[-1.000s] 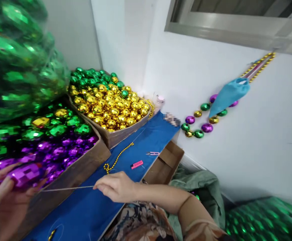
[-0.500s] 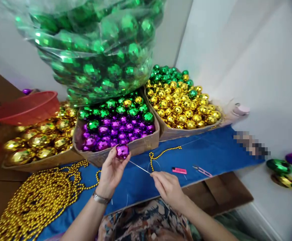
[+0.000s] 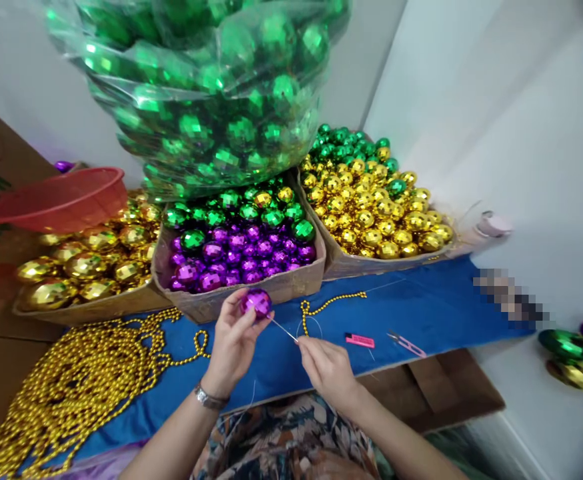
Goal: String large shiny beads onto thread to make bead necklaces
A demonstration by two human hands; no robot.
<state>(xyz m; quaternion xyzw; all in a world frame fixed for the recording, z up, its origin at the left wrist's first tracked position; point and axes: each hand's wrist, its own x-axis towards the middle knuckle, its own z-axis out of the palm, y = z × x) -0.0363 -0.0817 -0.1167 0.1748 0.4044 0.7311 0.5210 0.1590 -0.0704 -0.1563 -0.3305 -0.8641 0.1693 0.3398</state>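
My left hand (image 3: pixel 234 340) grips a shiny purple faceted ball (image 3: pixel 256 304) between thumb and fingers, just in front of the middle box. To its right, my right hand (image 3: pixel 326 368) pinches the end of a long thin metal needle (image 3: pixel 285 331), whose other end meets the ball's lower right side; how far it goes in is hidden. Behind my right hand, a thin clear thread curls on the blue cloth (image 3: pixel 266 375) beside a short string of gold beads (image 3: pixel 331 305).
Boxes of purple and green balls (image 3: pixel 239 257), gold balls (image 3: pixel 371 207) and larger gold balls (image 3: pixel 86 263) line the back. A bag of green balls (image 3: pixel 211 100) looms above. Gold bead strands (image 3: pixel 96 380) pile left; a pink lighter (image 3: pixel 360 341) and thread snips (image 3: pixel 406 344) lie right.
The whole view has shifted slightly. My left thumb now lies across the front of the purple ball, and the needle still points at it from my right hand.
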